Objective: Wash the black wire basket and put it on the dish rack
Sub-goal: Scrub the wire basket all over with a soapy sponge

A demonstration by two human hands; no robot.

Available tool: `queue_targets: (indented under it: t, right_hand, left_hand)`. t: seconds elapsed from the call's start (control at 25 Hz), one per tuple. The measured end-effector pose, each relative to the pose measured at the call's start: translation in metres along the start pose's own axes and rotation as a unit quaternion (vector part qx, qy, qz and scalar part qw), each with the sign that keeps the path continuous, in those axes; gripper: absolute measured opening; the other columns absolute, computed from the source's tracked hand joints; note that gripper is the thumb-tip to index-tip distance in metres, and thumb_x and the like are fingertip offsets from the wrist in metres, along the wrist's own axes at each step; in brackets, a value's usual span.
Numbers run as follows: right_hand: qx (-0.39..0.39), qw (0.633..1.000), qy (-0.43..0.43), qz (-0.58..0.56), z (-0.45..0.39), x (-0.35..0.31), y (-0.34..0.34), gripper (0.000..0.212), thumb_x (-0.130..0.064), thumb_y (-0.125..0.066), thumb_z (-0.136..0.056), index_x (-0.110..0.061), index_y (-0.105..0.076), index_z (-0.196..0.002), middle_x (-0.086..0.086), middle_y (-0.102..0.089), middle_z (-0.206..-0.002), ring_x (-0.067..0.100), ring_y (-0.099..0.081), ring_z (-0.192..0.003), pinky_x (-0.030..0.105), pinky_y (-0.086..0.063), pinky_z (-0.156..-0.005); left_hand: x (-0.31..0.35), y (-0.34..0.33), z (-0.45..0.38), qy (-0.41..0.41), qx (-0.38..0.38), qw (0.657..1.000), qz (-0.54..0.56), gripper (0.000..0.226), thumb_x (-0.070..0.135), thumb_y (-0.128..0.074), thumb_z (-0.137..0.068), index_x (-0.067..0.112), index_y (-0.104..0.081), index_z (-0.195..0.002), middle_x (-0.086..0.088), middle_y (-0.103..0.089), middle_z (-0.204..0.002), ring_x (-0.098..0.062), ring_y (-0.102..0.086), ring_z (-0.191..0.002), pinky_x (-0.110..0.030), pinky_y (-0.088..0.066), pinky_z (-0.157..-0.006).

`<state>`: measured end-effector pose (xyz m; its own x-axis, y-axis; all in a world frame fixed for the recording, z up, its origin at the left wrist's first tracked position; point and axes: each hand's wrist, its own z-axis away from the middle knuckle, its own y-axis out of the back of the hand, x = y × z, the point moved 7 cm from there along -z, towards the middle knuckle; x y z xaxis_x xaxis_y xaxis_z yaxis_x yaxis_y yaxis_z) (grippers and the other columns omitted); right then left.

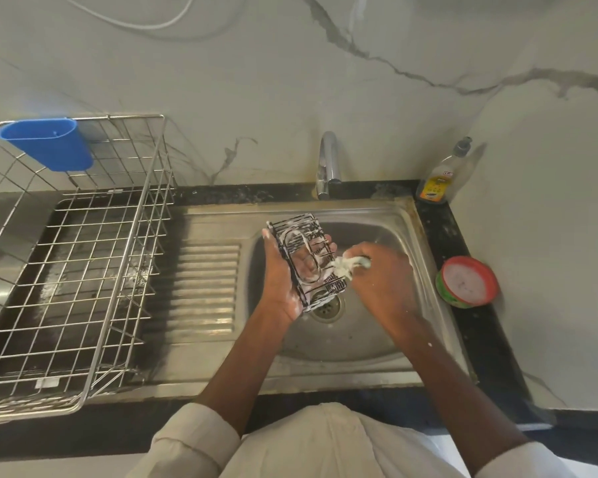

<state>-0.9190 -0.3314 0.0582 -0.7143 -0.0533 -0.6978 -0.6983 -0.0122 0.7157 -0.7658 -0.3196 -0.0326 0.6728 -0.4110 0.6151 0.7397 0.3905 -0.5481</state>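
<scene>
Left hand: your left hand (279,270) is palm up over the sink (377,353), thumb at the far end, fingers curled round the far side of the black wire basket (308,262).
Right hand: your right hand (382,270) is knuckles up, fingers folded tight round a soapy scrubber (349,265) that touches the basket's right edge.
Forearms: both reach in from the near edge and converge above the drain (327,307).
Basket place: held in the air over the sink bowl, suds on its wires.
Basket axis: its long side runs from far-left to near-right, near end just over the drain, open face tipped up toward you.
Dish rack: the dish rack (83,270) stands to the left of the sink, well apart from the basket.
</scene>
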Motion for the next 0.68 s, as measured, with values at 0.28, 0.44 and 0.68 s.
queue_targets:
  t: [0.28, 0.44, 0.68]
  right_hand:
    - [0.022, 0.971, -0.132, -0.200, -0.015, 0.038, -0.009, 0.029, -0.001, -0.065, -0.085, -0.022, -0.078, -0.101, -0.005, -0.078, -0.096, 0.011, -0.072, -0.087, 0.037, -0.061, -0.086]
    - [-0.057, 0.930, -0.246, -0.267, -0.017, 0.059, -0.029, 0.017, -0.020, -0.069, -0.085, -0.021, -0.073, -0.101, -0.002, -0.077, -0.087, 0.019, -0.073, -0.087, 0.042, -0.058, -0.078]
    - [-0.149, 0.946, -0.204, -0.202, -0.027, 0.035, -0.038, 0.005, -0.015, -0.059, -0.095, -0.016, -0.062, -0.097, 0.002, -0.063, -0.088, 0.018, -0.054, -0.081, 0.035, -0.042, -0.070]
  left_hand:
    - [0.007, -0.003, 0.022, -0.085, -0.005, 0.996, -0.021, 0.066, 0.063, -0.032, -0.109, 0.014, -0.069, -0.132, -0.018, -0.081, -0.099, -0.027, -0.081, -0.086, -0.040, -0.066, -0.079]
    - [0.003, 0.018, 0.027, -0.118, -0.013, 0.993, -0.023, 0.037, 0.043, -0.062, -0.102, 0.023, -0.076, -0.130, -0.013, -0.060, -0.095, -0.023, -0.056, -0.091, -0.031, -0.065, -0.081]
    - [0.004, 0.053, 0.024, -0.129, -0.019, 0.984, -0.119, 0.064, 0.062, -0.063, -0.099, 0.030, -0.057, -0.154, -0.003, -0.061, -0.081, -0.013, -0.064, -0.072, -0.034, -0.052, -0.084]
